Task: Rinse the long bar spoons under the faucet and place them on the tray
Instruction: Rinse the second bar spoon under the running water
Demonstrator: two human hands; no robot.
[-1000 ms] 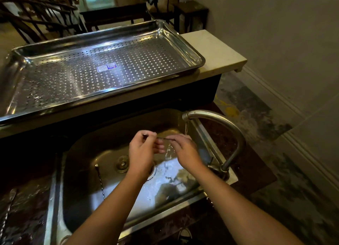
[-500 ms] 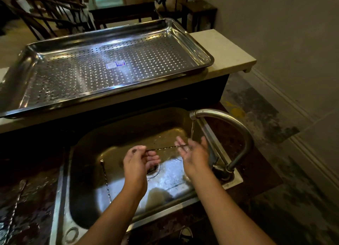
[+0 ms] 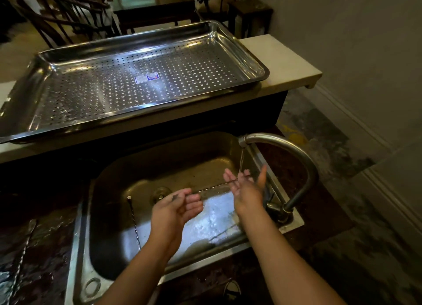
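Note:
Over the steel sink (image 3: pixel 78 247) I hold a long bar spoon (image 3: pixel 214 186) with a twisted stem, roughly level. My left hand (image 3: pixel 177 210) pinches its left end with curled fingers. My right hand (image 3: pixel 247 187) is spread with straight fingers under the thin water stream (image 3: pixel 241 161) from the curved faucet (image 3: pixel 287 149), and the stem's right end touches its palm. A second bar spoon (image 3: pixel 134 222) leans inside the sink at the left. A third (image 3: pixel 21 256) lies on the wet counter at the far left. The perforated steel tray (image 3: pixel 259 61) sits on the raised ledge behind the sink.
The tray holds only a small sticker (image 3: pixel 146 78). The pale ledge (image 3: pixel 287 62) ends at the right near a wall. The sink drain (image 3: pixel 161 194) is by my left hand. Dark chairs (image 3: pixel 68 17) and a table stand beyond the ledge.
My hands have drawn apart along the spoon. The right hand has opened and slid toward the faucet, so more of the stem shows between the hands.

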